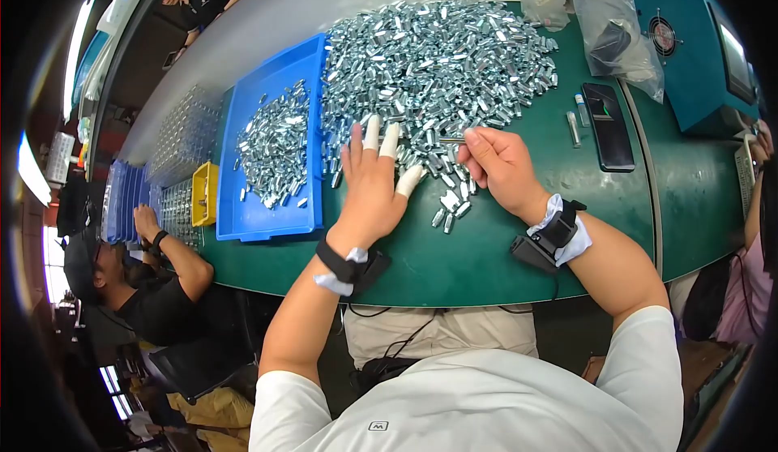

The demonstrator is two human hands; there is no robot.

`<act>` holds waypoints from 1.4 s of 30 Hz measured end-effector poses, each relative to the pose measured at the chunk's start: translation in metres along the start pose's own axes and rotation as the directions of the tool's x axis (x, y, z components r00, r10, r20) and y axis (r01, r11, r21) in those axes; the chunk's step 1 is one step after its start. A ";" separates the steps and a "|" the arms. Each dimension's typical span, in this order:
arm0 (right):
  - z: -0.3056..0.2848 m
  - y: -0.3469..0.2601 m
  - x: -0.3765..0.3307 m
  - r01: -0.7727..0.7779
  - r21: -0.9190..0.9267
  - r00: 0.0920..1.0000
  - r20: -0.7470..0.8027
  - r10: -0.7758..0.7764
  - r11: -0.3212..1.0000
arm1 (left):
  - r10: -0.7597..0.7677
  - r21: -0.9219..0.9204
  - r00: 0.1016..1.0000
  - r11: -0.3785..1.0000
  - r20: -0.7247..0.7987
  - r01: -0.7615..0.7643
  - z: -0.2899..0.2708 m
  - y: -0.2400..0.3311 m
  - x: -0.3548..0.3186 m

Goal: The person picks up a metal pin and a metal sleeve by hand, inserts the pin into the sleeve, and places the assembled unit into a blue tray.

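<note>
A large heap of small silver metal fittings (438, 59) is spread over the green table (389, 265). My left hand (371, 180) lies over the heap's near edge, palm down and fingers spread, with white finger covers on several fingertips. To its right, my right hand (502, 168) is closed, pinching a thin metal rod (450, 140) between thumb and fingers. The rod points left toward my left hand; its far end is among the fittings and hard to make out. A few loose fittings (450, 201) lie between my hands, nearer to me.
Left of the heap stands a blue tray (267, 233) with more fittings; beyond it are a yellow bin (205, 195) and clear plastic trays (185, 128). On the right lie a phone (608, 128), a small tube (573, 130) and plastic bags (616, 38) near a teal machine (689, 55). Other people work nearby.
</note>
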State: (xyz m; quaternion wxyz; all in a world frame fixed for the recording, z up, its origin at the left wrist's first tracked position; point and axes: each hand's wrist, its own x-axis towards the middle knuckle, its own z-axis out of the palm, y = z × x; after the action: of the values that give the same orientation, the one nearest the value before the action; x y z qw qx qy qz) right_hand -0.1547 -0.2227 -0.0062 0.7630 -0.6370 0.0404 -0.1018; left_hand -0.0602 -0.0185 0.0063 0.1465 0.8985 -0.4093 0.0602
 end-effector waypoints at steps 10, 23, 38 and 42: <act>-0.008 0.000 -0.001 0.129 0.075 0.985 -0.122 -0.119 0.989 | 0.415 -0.091 0.890 0.910 0.191 -0.405 -0.008 0.050 -0.006; -0.012 0.000 0.003 0.114 0.160 0.974 -0.213 -0.079 0.980 | 0.404 -0.123 0.913 0.910 0.047 -0.396 -0.013 0.048 0.021; -0.019 0.000 0.009 0.111 0.192 0.962 -0.265 -0.057 0.975 | 0.317 -0.136 0.946 0.936 -0.069 -0.324 0.003 0.033 0.035; -0.019 -0.002 0.007 0.022 0.200 0.991 -0.130 0.004 0.980 | 0.288 -0.162 0.954 0.940 -0.087 -0.299 -0.002 0.012 0.041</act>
State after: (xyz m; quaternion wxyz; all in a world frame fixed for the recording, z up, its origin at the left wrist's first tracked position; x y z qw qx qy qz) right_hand -0.1515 -0.2427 -0.0070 0.8187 -0.5489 0.0767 -0.1503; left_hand -0.0422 -0.0550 0.0207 0.2260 0.8090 -0.5376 0.0737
